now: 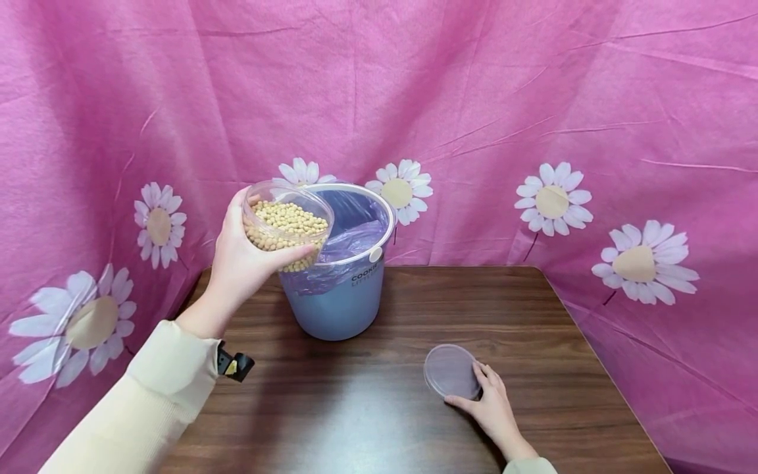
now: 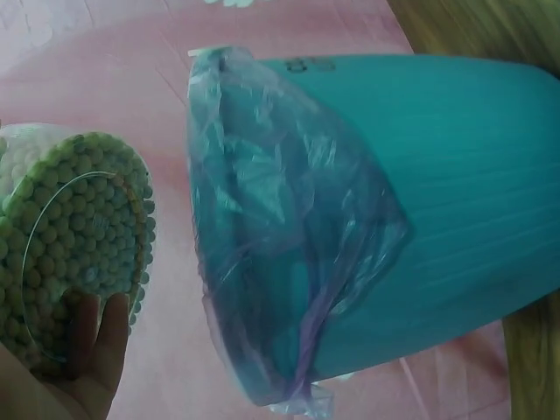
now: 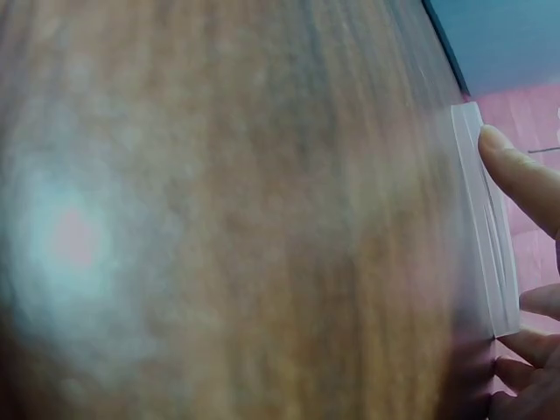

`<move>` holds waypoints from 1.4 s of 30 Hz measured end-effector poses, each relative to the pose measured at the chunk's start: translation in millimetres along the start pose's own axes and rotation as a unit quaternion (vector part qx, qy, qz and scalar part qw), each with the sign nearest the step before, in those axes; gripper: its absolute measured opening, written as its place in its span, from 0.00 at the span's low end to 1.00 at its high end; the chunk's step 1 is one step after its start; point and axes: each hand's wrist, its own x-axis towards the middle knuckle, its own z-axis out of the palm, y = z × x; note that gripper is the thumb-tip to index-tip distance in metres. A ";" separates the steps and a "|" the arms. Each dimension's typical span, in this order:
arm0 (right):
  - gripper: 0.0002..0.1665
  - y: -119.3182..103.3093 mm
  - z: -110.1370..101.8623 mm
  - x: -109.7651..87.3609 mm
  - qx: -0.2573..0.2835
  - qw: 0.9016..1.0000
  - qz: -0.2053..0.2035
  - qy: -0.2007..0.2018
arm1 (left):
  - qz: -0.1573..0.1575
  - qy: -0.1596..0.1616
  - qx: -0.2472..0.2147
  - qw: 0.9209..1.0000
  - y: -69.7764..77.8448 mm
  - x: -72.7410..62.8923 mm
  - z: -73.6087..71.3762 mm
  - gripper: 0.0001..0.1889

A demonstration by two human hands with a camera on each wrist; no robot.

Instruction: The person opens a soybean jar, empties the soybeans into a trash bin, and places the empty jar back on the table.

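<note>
The blue bucket (image 1: 340, 313) is showing "COOKIE" above fainter, blurred lettering. Your left hand (image 1: 245, 257) is gripping the clear jar (image 1: 278, 244) of yellow beans (image 1: 290, 217) between thumb and fingers, near the bucket's rim; your right hand (image 1: 493, 408) is holding the lid (image 1: 449, 370) by its edge.

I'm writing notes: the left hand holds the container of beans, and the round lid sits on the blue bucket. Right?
No: the round lid isn't on the blue bucket; in the head view, the right hand grips the lid's edge. The left hand does hold the container of beans.
</note>
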 end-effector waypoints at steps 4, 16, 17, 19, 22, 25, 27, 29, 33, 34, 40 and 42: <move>0.65 -1.4 0.7 0.6 0.000 1.000 -0.008 0.005 | -0.001 -0.007 0.039 0.999 1.6 8.7 -0.1 0.63; 0.57 -20.5 -17.0 17.6 0.017 0.999 -0.036 0.019 | -0.021 -0.027 0.100 0.994 -9.5 22.7 9.5 0.66; 0.56 -24.6 -20.5 21.2 0.025 0.999 -0.037 0.023 | -0.022 -0.028 0.103 0.994 -10.5 23.1 10.2 0.66; 0.53 -33.4 -27.7 28.7 0.049 0.998 -0.038 0.024 | -0.023 -0.030 0.110 0.993 -12.1 23.7 11.6 0.67; 0.48 -47.2 -37.1 40.0 0.087 0.995 -0.049 0.028 | -0.022 -0.031 0.116 0.992 -13.7 24.6 13.9 0.66; 0.46 -61.8 -46.1 50.0 0.130 0.989 -0.058 0.027 | -0.022 -0.032 0.121 0.992 -14.9 26.0 16.5 0.66; 0.45 -72.4 -52.6 55.4 0.150 0.986 -0.062 0.025 | -0.021 -0.034 0.125 0.991 -15.1 27.1 18.1 0.66; 0.43 -83.2 -60.0 60.2 0.159 0.985 -0.068 0.024 | -0.020 -0.037 0.131 0.990 -15.2 28.3 19.5 0.67; 0.39 -106.8 -76.6 69.8 0.160 0.982 -0.092 0.029 | -0.016 -0.044 0.144 0.988 -15.5 31.0 21.8 0.68; 0.38 -112.5 -80.8 72.6 0.161 0.982 -0.097 0.030 | -0.015 -0.045 0.148 0.988 -16.0 32.0 22.6 0.68; 0.35 -144.7 -104.0 92.2 0.187 0.974 -0.126 0.018 | 0.002 -0.052 0.173 0.984 -20.2 37.7 30.4 0.67; 0.34 -155.4 -110.5 99.7 0.200 0.971 -0.134 0.009 | 0.009 -0.055 0.182 0.982 -22.0 39.0 33.7 0.67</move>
